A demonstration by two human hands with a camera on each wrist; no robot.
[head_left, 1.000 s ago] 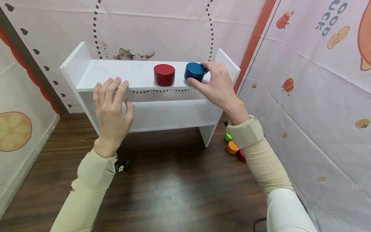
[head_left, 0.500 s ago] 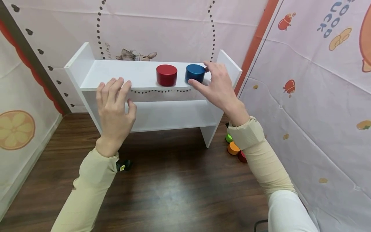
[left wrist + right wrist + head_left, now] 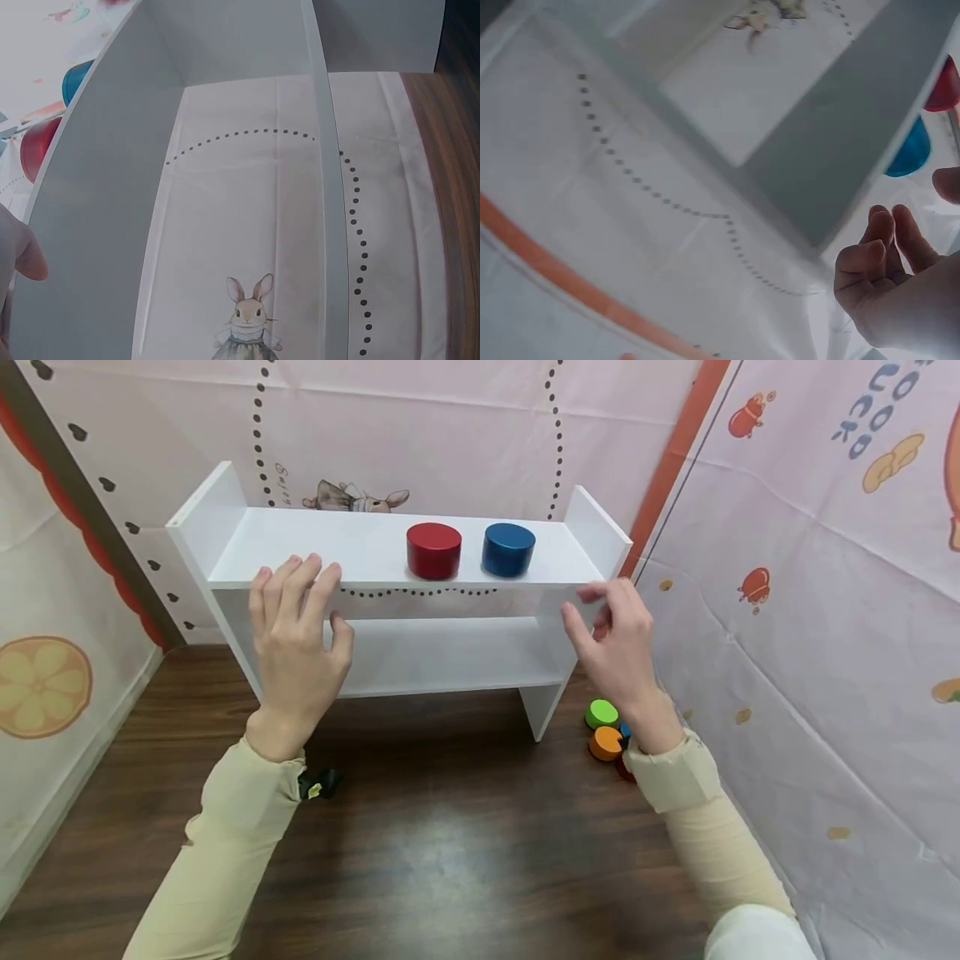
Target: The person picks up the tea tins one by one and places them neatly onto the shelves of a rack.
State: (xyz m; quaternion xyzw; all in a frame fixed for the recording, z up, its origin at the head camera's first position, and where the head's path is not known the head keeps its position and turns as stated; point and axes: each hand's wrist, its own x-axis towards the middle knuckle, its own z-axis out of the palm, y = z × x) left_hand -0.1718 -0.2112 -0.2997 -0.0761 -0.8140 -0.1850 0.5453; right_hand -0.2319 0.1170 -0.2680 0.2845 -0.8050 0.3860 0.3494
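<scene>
On the top board of a white shelf [image 3: 322,547] stand a red cylinder [image 3: 433,553] and, to its right, a blue cylinder [image 3: 508,552], a small gap between them. My left hand [image 3: 296,643] is at the shelf's front edge on the left, fingers spread and slightly bent, holding nothing; whether the fingertips touch the board I cannot tell. Below and right of the blue cylinder, my right hand [image 3: 618,639] is apart from it, near the shelf's right side, with loosely bent fingers and nothing in them. The right wrist view shows this hand [image 3: 885,285] beneath the blue cylinder [image 3: 911,150].
Right of the shelf, a green cylinder [image 3: 602,713], an orange one [image 3: 606,743] with a notch and partly hidden blue and red pieces sit on the dark wooden floor [image 3: 435,843]. Printed cloth walls [image 3: 787,693] stand behind and at both sides.
My right hand has come away from the blue cylinder, moving down and to the right. The blue cylinder stays on the top board. My left hand keeps its place.
</scene>
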